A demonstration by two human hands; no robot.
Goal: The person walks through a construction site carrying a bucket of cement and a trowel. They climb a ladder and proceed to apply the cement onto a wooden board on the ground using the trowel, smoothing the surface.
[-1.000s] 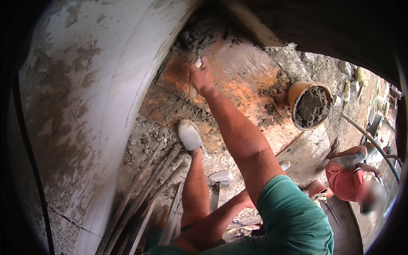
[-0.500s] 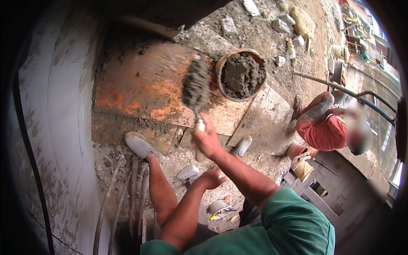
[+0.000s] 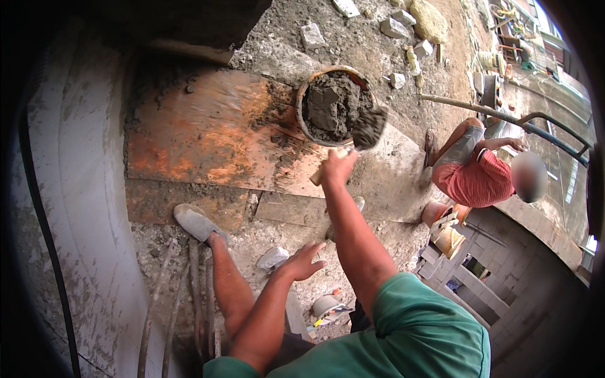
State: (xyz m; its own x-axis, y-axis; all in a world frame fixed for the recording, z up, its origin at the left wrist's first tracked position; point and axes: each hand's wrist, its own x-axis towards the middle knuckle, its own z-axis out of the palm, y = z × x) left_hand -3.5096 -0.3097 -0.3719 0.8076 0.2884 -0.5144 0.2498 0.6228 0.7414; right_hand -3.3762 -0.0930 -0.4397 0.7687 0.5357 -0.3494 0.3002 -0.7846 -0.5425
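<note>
My right hand (image 3: 338, 166) is closed round the handle of a trowel (image 3: 369, 128). Wet grey mortar coats the trowel's blade, which is at the near right rim of a round bucket (image 3: 304, 129). Lumpy mortar (image 3: 324, 106) fills that bucket. Under and left of it lies a mortar-stained orange-brown board (image 3: 208, 148). My left hand (image 3: 304, 262) hangs in the air with its fingers apart and nothing in it, near a pale stone block (image 3: 273, 257) on the ground.
At the right a person in a red shirt (image 3: 474, 181) crouches by a metal pole (image 3: 479, 109). Broken blocks (image 3: 394, 28) lie at the far side. A plastered wall (image 3: 75, 189) runs along the left, with several wooden poles (image 3: 196, 290) beside it. A small container (image 3: 326, 306) sits near my legs.
My right hand has swung the trowel rightward from over the board to the bucket's near right rim. My left hand has lifted slightly, its fingers more spread.
</note>
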